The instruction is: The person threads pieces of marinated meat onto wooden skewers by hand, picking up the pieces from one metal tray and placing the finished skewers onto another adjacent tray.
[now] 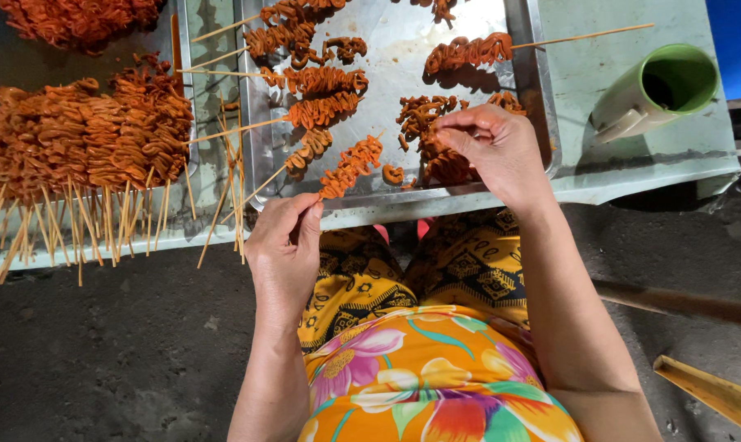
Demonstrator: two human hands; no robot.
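- The left hand [284, 245] pinches the bare end of a thin wooden skewer threaded with orange-red meat [350, 166], which angles up over the near rim of the shiny rectangular metal tray [403, 49].
- The right hand [493, 147] nips a loose orange-red meat piece [436, 160] near the tray's right edge.
- A heap of finished skewers [84, 139] lies left; a pale green plastic mug [657, 90] lies well apart, right.

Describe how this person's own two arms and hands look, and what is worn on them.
Both forearms are bare, with no sleeves in view. The left hand and the right hand wear no gloves, and no rings, watch or bracelets show. The fingernails are short and unpainted. The fingertips are too small to tell whether they are stained.
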